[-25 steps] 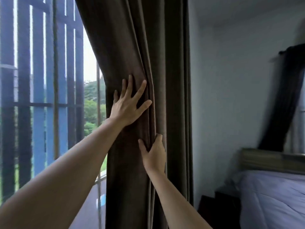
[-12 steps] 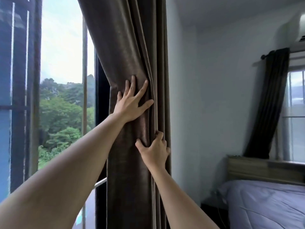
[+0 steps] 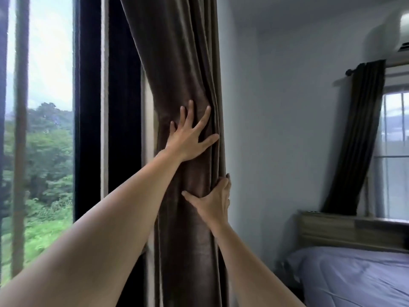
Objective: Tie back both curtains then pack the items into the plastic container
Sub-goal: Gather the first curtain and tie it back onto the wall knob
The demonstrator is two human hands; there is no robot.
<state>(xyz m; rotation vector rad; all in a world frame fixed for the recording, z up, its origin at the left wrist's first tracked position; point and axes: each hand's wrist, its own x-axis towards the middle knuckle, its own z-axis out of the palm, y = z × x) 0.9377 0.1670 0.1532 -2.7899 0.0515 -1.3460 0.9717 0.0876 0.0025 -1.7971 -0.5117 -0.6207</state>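
A brown curtain, gathered into a column between window and wall; the left hand presses it flat, fingers spread, while the right hand just below grips its wall-side edge, fingers curled behind; no tie-back is in view, and lifting either hand to fetch one would likely let the folds spill open; a second curtain hangs beyond the bed.

The near curtain is plain dark brown with a faint sheen; the far curtain is darker olive-brown. The wall is pale bluish white, the window frame black, the trees green. The bed cover is plain lavender, the headboard light wood grain.
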